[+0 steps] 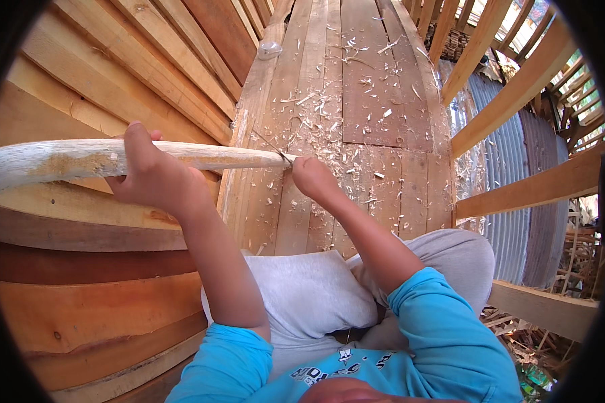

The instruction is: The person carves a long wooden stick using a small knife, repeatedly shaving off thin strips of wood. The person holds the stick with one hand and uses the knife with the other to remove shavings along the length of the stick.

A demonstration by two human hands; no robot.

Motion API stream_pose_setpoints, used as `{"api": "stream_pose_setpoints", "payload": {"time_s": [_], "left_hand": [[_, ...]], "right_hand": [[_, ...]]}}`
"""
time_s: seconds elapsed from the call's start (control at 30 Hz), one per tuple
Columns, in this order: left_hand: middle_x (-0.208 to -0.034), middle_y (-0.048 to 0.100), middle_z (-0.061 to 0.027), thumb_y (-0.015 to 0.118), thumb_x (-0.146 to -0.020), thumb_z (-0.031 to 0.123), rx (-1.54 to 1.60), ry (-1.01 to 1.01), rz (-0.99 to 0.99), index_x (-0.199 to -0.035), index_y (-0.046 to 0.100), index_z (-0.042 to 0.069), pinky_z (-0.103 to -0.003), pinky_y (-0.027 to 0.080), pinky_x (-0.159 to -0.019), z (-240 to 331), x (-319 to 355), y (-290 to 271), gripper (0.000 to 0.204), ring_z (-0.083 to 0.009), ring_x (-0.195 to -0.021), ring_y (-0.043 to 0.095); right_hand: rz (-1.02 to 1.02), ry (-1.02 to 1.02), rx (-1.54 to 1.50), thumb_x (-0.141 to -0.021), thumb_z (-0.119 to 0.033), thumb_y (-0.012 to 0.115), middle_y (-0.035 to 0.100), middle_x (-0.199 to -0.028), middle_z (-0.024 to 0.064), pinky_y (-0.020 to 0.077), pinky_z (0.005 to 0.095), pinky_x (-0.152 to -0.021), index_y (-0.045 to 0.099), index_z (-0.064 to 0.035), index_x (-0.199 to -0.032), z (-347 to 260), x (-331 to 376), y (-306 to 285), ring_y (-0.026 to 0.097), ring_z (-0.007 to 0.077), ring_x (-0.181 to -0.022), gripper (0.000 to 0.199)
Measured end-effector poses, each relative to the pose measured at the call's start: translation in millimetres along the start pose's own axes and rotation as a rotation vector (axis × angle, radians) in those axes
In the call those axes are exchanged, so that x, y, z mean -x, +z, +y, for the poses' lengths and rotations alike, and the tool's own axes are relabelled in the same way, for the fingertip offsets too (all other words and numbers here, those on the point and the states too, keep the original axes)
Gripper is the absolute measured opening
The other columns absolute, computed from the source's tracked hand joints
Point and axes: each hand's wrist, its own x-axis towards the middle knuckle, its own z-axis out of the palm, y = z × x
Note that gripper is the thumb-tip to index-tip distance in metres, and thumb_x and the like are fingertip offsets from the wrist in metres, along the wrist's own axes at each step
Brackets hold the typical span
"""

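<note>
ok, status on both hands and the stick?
Left hand closed around pale wooden stick, held level. Right hand holds thin blade at stick's tapered tip. Shavings litter plank floor; nothing blocking.

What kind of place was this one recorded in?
Probably a raised timber platform or unfinished wooden hut used for woodworking. The plank floor is strewn with wood shavings, bare wooden rails stand open to daylight, and corrugated metal sheeting lies beyond.

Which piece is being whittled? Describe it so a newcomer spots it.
Start at the plank floor strewn with shavings. Crossing its left edge lies a long pale stick, gripped by the left hand. Unlike the flat boards around it, it is round and tapers to a point.
</note>
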Motion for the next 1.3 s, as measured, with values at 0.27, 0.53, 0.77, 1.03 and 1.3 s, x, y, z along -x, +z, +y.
{"api": "stream_pose_setpoints", "payload": {"time_s": [0.27,0.53,0.77,1.03,1.3], "left_hand": [[-0.071,0.048,-0.0032,0.063,-0.077,0.003,-0.080,0.078,-0.121,-0.085,0.050,0.001,-0.029,0.042,-0.062,-5,5,-5,0.015,-0.0127,-0.067,0.048],[-0.072,0.051,-0.0033,0.064,-0.079,0.005,-0.007,-0.016,-0.056,-0.083,0.052,0.001,-0.029,0.043,-0.065,-3,-2,-8,0.014,-0.0113,-0.066,0.049],[-0.070,0.052,-0.0039,0.063,-0.078,0.003,0.007,-0.014,-0.019,-0.081,0.053,0.002,-0.030,0.043,-0.066,-6,-5,-11,0.011,-0.0109,-0.065,0.050],[-0.069,0.052,-0.0031,0.061,-0.083,0.003,-0.060,0.081,-0.077,-0.079,0.054,0.001,-0.029,0.043,-0.061,-4,-1,-7,0.008,-0.0125,-0.064,0.051],[-0.070,0.050,-0.0027,0.067,-0.079,0.005,-0.146,0.146,-0.081,-0.088,0.052,0.002,-0.029,0.045,-0.065,-20,-9,-14,0.018,-0.0119,-0.064,0.050]], "right_hand": [[0.029,-0.086,0.044,-0.096,-0.031,0.030,0.062,-0.092,0.0362,0.0469,0.0543,-0.086,0.064,0.0111,-0.085,11,-1,1,0.061,0.0506,-0.092,0.055],[-0.011,-0.030,-0.010,-0.096,-0.031,0.030,0.063,-0.095,0.0336,0.0471,0.0533,-0.085,0.064,0.0101,-0.087,-2,-1,8,0.061,0.0504,-0.090,0.055],[-0.015,-0.027,0.094,-0.096,-0.029,0.033,0.065,-0.092,0.0293,0.0490,0.0530,-0.083,0.065,0.0063,-0.092,-22,12,9,0.064,0.0458,-0.089,0.048],[-0.079,-0.082,0.090,-0.095,-0.025,0.036,0.064,-0.096,0.0302,0.0509,0.0520,-0.081,0.065,0.0058,-0.098,-21,5,2,0.064,0.0447,-0.090,0.042],[-0.070,-0.130,0.142,-0.095,-0.025,0.031,0.063,-0.096,0.0332,0.0487,0.0515,-0.087,0.063,0.0112,-0.096,-20,4,7,0.062,0.0492,-0.092,0.048]]}}
